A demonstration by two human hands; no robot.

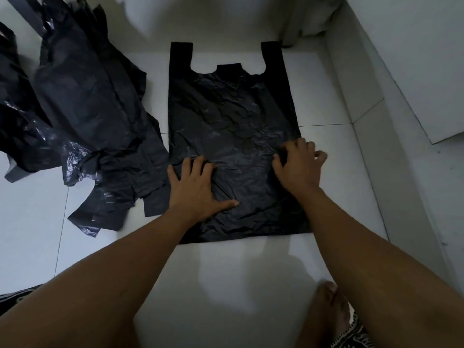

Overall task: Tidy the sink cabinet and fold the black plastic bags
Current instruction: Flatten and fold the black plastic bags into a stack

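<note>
A black plastic bag (231,116) lies spread flat on the white tiled floor, its two handles pointing away from me. My left hand (195,187) presses flat on the bag's lower left part, fingers spread. My right hand (298,164) sits at the bag's right edge with fingers curled, and thumb and fingers pinch a fold of the plastic there. A heap of more black plastic bags (82,116) lies crumpled to the left, its nearest edge touching the spread bag.
A white wall and a raised white ledge (364,91) run along the right side. White fabric (308,18) hangs at the top right. My bare foot (329,307) rests on the floor at the bottom right. A dark object (15,172) pokes out under the heap.
</note>
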